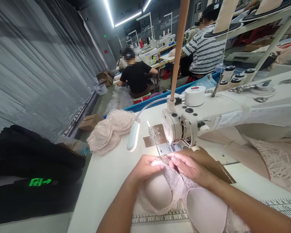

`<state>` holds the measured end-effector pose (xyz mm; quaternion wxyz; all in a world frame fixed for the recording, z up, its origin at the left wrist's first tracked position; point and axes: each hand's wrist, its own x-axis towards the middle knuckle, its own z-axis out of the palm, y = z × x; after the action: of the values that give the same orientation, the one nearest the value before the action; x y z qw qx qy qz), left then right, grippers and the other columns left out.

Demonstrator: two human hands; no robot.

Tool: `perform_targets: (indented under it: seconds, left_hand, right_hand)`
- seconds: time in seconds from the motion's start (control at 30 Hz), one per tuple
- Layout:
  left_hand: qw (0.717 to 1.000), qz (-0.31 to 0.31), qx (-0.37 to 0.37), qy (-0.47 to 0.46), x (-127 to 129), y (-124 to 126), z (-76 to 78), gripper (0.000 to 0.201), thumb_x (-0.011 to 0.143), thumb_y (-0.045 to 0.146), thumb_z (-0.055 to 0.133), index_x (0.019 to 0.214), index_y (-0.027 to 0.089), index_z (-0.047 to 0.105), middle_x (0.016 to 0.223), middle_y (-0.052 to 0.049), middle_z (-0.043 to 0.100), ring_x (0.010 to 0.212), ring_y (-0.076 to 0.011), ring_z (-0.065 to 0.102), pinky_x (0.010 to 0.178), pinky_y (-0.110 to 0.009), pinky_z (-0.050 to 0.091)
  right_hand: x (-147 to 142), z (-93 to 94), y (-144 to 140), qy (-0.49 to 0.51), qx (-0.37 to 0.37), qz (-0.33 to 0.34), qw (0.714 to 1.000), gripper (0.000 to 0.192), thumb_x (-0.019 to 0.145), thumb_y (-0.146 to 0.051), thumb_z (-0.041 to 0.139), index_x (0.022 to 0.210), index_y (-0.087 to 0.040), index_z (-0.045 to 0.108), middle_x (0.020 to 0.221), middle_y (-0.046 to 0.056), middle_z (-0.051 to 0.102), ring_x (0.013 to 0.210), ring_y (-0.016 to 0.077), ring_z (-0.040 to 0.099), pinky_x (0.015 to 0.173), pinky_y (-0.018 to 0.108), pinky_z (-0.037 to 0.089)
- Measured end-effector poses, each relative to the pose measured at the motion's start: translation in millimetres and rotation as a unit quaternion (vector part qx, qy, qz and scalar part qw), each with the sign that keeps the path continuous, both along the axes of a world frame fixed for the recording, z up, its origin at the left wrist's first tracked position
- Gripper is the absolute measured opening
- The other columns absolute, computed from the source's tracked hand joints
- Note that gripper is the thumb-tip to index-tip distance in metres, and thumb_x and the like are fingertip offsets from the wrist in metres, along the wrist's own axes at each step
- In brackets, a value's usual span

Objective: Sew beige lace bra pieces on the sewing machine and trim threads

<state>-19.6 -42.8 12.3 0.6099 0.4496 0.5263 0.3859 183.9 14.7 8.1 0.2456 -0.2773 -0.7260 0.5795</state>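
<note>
While the left hand (147,166) pinched the bra (177,183) by its upper edge, thumb on top, the right hand (188,166) had its fingers drawn narrow around a thin dark tool (168,157), just beside that thumb! Below the left hand sat one cup (158,191); below the right forearm, the second cup (205,210). Straight beyond the fingertips stood the machine (169,127), and beyond the left hand, a lamp (133,137) glowed; farther out to that hand's left, a lace pile (109,131) waited on the table (111,181).

Steadiness looked like everything here: a left pinch firm enough to keep the lace flat, yet soft enough not to stretch it. The tool's tip seemed best kept to the very edge, clear of mesh and thumb alike, with the cups' weight left to the table so nothing tugged.

And the hard part to read? The left fingertips were lost under the fabric, the tool was too small to call tweezers or snips, and its tip blurred in the glare. Nor could the needle be picked out; the second cup ran off below the right forearm, cut by the frame.
</note>
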Motion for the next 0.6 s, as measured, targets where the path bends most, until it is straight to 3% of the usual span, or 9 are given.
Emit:
perform_targets:
  seconds: [0.2,0.37,0.6]
  left_hand:
    - [1.0,-0.003,0.002,-0.015,3,1,-0.9,0.04,0.063,0.046,0.08,0.075,0.009,0.072,0.068,-0.006,0.062,0.061,-0.0136,0.051,0.059,-0.025,0.039]
    - [1.0,-0.012,-0.002,-0.02,5,1,-3.7,0.04,0.062,0.046,0.08,0.071,0.008,0.071,0.06,-0.002,0.055,0.057,-0.0106,0.044,0.055,-0.024,0.033]
    - [0.999,-0.033,0.012,0.003,6,1,-5.0,0.039,0.063,0.045,0.08,0.065,0.008,0.068,0.056,0.002,0.047,0.054,-0.0077,0.038,0.051,-0.021,0.028]
  right_hand:
    - [0,-2.3,2,0.009,-0.009,0.026,1.0,0.035,0.089,-0.041,0.053,0.114,-0.02,0.064,0.111,0.008,0.065,0.105,0.0267,0.058,0.094,0.04,0.045]
    - [-3,1.1,-4,-0.017,-0.022,0.026,0.999,0.027,0.087,-0.04,0.056,0.103,-0.02,0.063,0.087,0.004,0.065,0.082,0.0217,0.061,0.073,0.034,0.05]
    - [-6,5.7,-8,-0.048,0.01,-0.015,0.999,0.023,0.087,-0.041,0.055,0.085,-0.02,0.063,0.081,0.003,0.064,0.077,0.02,0.058,0.068,0.033,0.046]
